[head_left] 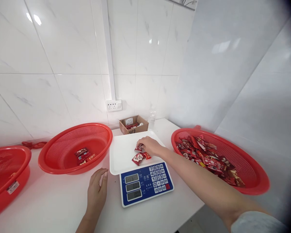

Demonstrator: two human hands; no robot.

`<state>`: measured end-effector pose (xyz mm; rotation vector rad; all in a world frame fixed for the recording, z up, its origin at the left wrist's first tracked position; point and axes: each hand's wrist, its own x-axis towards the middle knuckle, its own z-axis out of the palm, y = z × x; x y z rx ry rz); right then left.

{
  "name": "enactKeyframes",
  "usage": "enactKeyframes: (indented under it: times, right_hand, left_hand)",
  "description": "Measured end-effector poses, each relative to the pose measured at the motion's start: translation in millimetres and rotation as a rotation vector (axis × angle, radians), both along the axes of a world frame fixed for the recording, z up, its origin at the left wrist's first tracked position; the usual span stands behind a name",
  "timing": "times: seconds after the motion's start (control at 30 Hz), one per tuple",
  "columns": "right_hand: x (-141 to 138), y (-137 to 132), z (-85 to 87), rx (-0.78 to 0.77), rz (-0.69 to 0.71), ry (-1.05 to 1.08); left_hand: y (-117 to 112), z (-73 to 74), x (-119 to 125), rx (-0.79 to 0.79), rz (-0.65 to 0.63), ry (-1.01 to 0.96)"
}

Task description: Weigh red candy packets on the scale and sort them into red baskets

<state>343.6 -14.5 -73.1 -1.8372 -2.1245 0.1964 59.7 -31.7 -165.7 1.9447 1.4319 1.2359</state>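
Note:
My right hand (150, 146) is over the white pan (121, 149) of a digital scale (147, 184), fingers closed on a small dark-red snack packet (138, 148). Just below it on the pan lie another dark-red packet (137, 159) and a brighter red one (147, 156). To the left of the scale, my left hand (97, 186) rests over the white table with its fingers stretched out and nothing in it. The blue panel's lower two displays read 0.00; the top one is hard to make out.
A red basket (99, 129) at left holds a few packets. Another red basket (5, 191) stands at far left. At right, a red basket (259, 181) is heaped with packets (208, 158). Behind the scale are a cardboard box (138, 129) and a clear plastic bottle (152, 116).

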Motion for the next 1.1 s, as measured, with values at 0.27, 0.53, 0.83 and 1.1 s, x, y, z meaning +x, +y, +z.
enactKeyframes:
  times: [0.27, 0.53, 0.83, 1.1]
  right_hand:
    - [5, -2, 3.8, -0.013, 0.083, 0.11]
    - [8, -30, 19.3, -0.063, 0.061, 0.196]
    - [17, -47, 12.6, -0.162, -0.041, 0.208]
    - [-10, -47, 14.7, -0.169, 0.037, 0.108]
  left_hand:
    - [-3, 3.9, 0, 0.01, -0.017, -0.018]
    - [-1, 1.8, 0, 0.029, -0.014, -0.033]
    - [1, -1.6, -2, 0.0, -0.014, -0.009]
    - [1, -2.1, -3, 0.0, -0.019, 0.003]
